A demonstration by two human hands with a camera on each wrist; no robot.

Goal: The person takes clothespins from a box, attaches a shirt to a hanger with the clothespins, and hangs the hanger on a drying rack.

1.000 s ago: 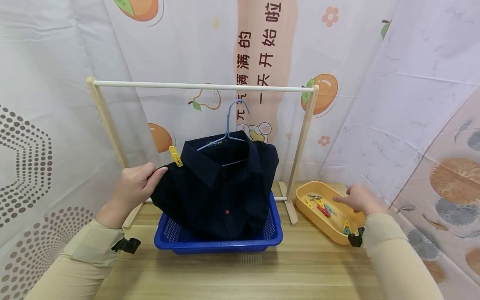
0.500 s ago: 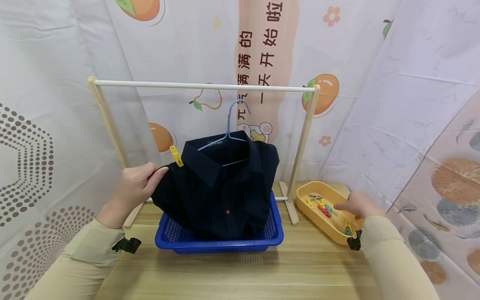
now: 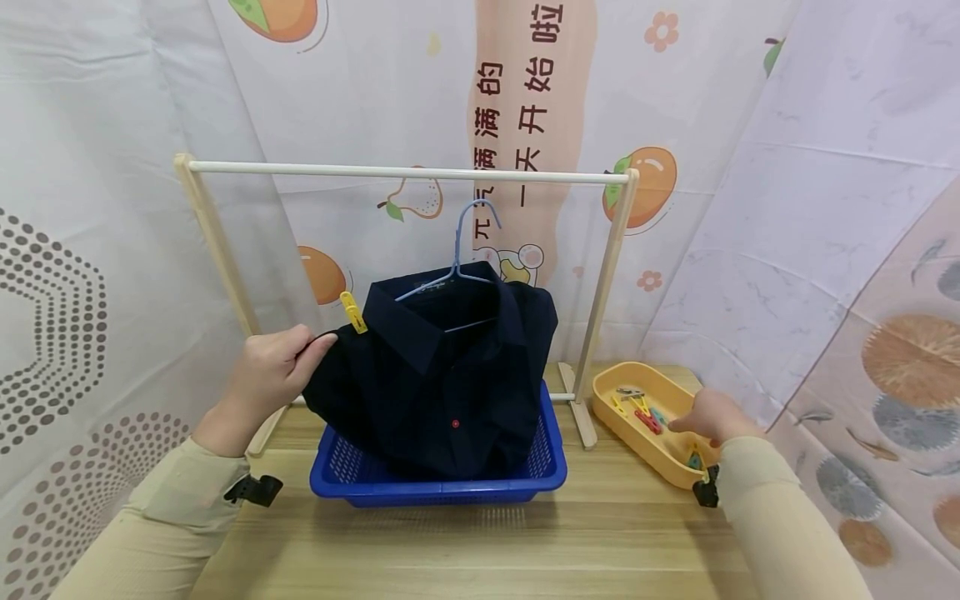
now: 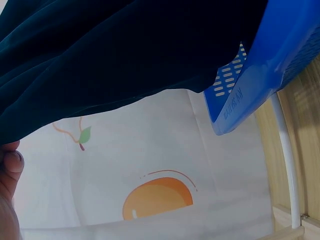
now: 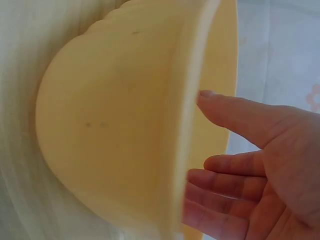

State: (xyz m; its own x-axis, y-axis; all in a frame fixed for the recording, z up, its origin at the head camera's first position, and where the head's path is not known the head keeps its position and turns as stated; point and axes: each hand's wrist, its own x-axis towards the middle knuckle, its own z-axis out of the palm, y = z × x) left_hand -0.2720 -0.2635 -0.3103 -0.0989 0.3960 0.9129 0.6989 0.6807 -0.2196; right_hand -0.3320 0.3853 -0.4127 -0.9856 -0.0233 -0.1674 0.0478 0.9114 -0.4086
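Observation:
My left hand (image 3: 270,367) pinches the edge of a dark navy collared shirt (image 3: 480,400) between thumb and fingers. The shirt lies over a blue wire hanger (image 3: 457,250), its lower part inside a blue perforated basket (image 3: 437,492). A yellow clothespin (image 3: 353,313) is clipped on its shoulder beside my left hand. On the right, my right hand (image 3: 716,417) reaches over the rim of a yellow-orange tray (image 3: 630,433). In the right wrist view its thumb and loosely bent fingers (image 5: 230,185) stand apart; the fingertips are partly hidden behind the tray's rim.
Several clothespins lie in the tray, among them a red one (image 3: 648,421) and a green one (image 3: 695,457). A wooden rack with a white top rail (image 3: 405,172) stands over the basket. Printed curtains (image 3: 360,100) surround the wooden table (image 3: 450,550).
My right hand has shifted slightly within the tray, toward its near end. The left hand, shirt and hanger stay as they were.

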